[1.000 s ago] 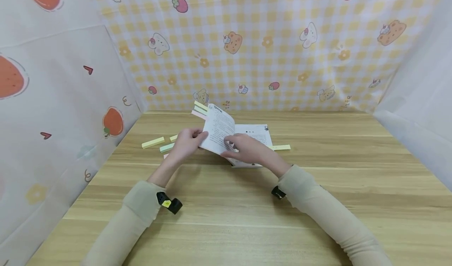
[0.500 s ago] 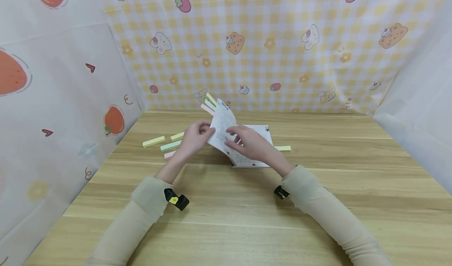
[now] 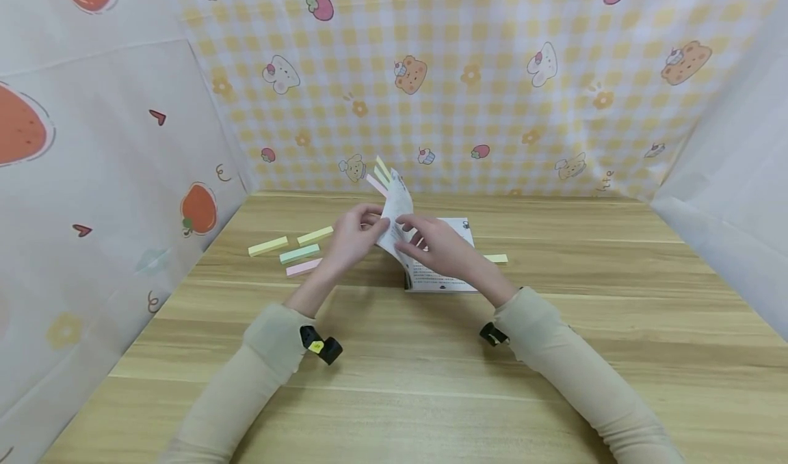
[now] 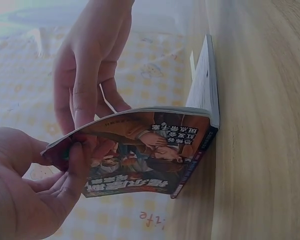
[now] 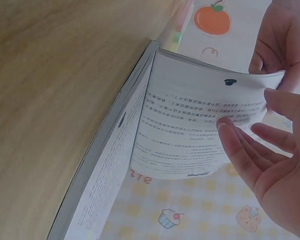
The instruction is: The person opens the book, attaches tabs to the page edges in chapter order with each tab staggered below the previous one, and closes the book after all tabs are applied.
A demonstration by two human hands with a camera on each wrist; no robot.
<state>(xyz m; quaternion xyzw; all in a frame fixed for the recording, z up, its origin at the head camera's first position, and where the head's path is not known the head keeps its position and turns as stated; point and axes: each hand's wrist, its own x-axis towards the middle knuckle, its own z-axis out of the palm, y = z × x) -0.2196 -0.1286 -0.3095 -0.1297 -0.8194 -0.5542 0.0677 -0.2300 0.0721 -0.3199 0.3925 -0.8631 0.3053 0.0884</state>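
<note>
A paperback book [image 3: 440, 282] stands open on the table, its right part flat and its left part raised almost upright. My left hand [image 3: 353, 238] holds the raised part at its outer edge, thumb on the page side and fingers behind on the illustrated cover [image 4: 150, 145]. Over the printed page [image 5: 190, 110] lies my right hand [image 3: 440, 245], its fingers loosely bent; a fingertip appears to touch the paper. Pink, green and yellow sticky tabs [image 3: 377, 182] jut from the raised part's top outer edge. A yellow strip [image 3: 495, 259] shows past the book's right edge.
Left of the book lie several pads of sticky tabs: two yellow [image 3: 267, 246], a green one [image 3: 299, 254] and a pink one [image 3: 304, 267]. A checked cloth [image 3: 468, 108] hangs behind the wooden table [image 3: 394, 382], with white printed cloth [image 3: 123, 176] at the left.
My left hand has moved right, tilting the raised part of the book more upright and toward the right page. The right hand has drifted slightly right and stays over the page.
</note>
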